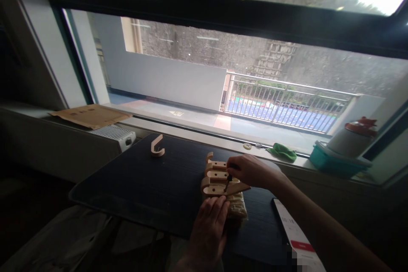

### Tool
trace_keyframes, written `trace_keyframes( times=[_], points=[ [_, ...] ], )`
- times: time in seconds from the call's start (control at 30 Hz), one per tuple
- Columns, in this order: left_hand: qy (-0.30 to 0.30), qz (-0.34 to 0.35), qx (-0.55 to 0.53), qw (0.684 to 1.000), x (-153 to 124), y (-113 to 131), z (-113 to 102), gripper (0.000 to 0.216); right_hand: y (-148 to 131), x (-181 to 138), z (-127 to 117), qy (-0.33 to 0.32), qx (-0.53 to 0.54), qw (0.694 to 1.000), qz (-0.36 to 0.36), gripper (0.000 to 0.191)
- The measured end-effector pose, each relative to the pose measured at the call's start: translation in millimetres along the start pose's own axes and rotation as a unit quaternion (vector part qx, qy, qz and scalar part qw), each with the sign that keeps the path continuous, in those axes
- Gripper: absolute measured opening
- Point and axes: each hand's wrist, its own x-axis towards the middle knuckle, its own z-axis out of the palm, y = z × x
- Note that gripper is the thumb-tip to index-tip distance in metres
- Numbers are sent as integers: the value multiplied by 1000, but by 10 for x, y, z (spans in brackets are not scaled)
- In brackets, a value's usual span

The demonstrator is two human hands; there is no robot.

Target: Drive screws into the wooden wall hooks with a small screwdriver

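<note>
- Now grips a screwdriver (229,177) with the closed right hand (249,170), pointing down at the nearest wooden hook (219,191).
- Lays the left hand (211,219) against the hook's near edge; cannot tell if pinching.
- Has it on a plastic-wrapped bundle (237,205) atop the dark table (127,187).

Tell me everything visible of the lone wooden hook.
The lone wooden hook looks like pale wood and is J-shaped: a long arm bends round into a short curled end. It rests on the dark table, near its far edge, apart from the other hooks and not held. Something thin shows inside its curve, too small to identify.
</note>
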Motion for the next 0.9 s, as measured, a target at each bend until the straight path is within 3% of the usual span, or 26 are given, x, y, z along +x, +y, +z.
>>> trace_keyframes(
  times=[0.6,0.9],
  points=[
    [24,9,31,999,16,15,13,62,-26,64,-49,-16,4,1000,-22,25],
    [-5,-4,30,1000,90,31,-82,52,-55,15,-69,-23,1,1000,-18,26]
  ],
)
